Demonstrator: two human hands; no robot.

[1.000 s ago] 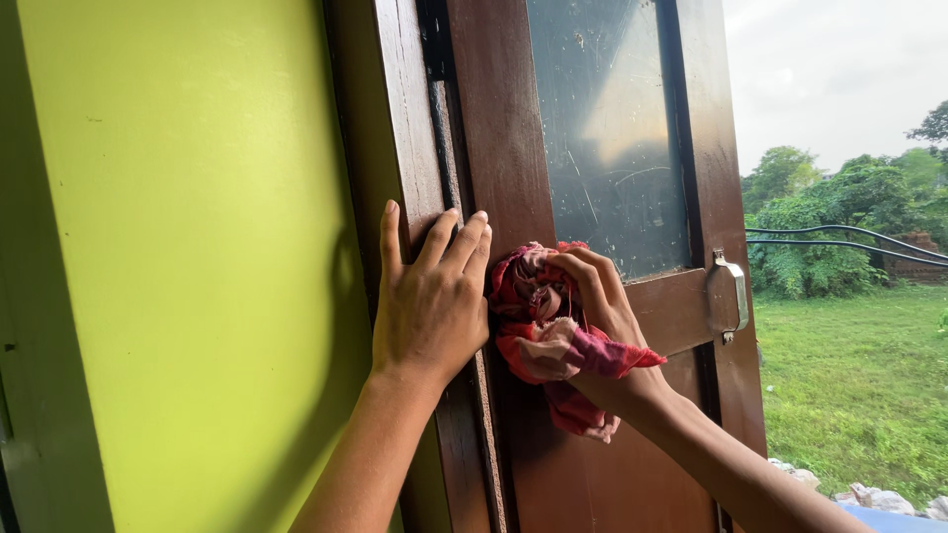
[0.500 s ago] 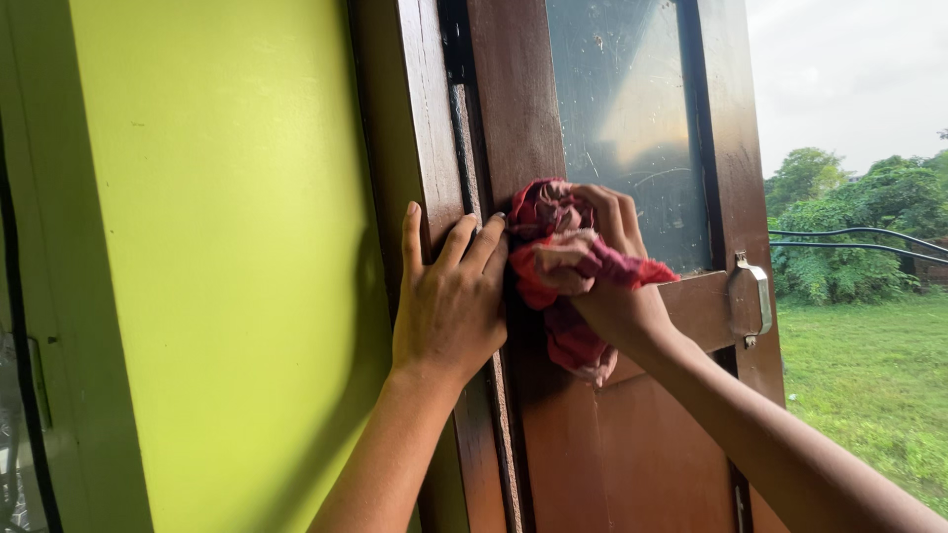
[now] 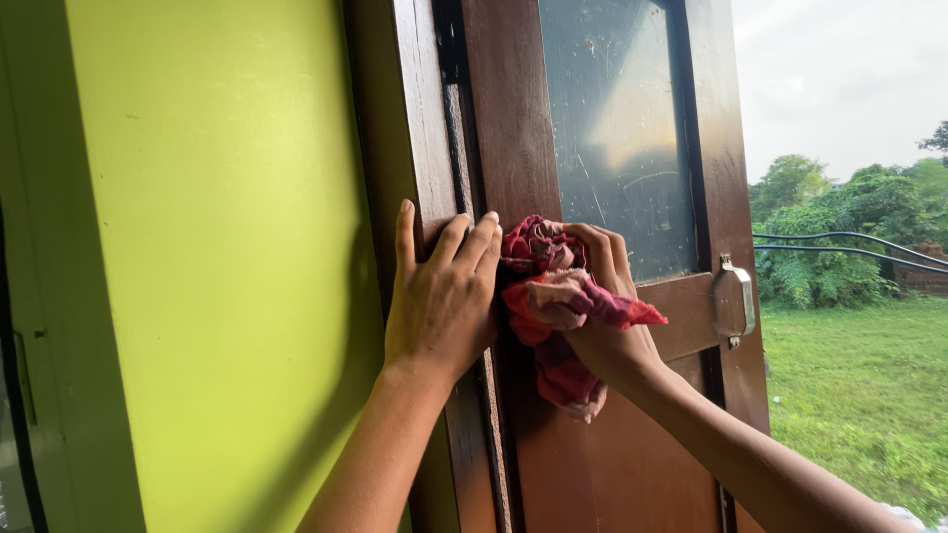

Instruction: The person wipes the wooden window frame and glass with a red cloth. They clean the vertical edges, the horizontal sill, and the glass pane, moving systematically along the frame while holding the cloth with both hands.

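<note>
Head view: left hand (image 3: 441, 301) lies flat, fingers spread, on the brown wooden frame (image 3: 420, 128), while right hand (image 3: 604, 316) clutches a bunched red cloth (image 3: 546, 306) against the shutter's left edge, its glass pane (image 3: 617, 128) still smudged.

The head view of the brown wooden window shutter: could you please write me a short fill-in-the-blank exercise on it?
1. The right hand grips a crumpled ___ cloth.
2. The left hand lies flat on the brown wooden ___.
3. The wall beside it is painted ___.
4. On the brown wooden window shutter sits a metal ___.

Missing words: red; frame; green; latch
</note>
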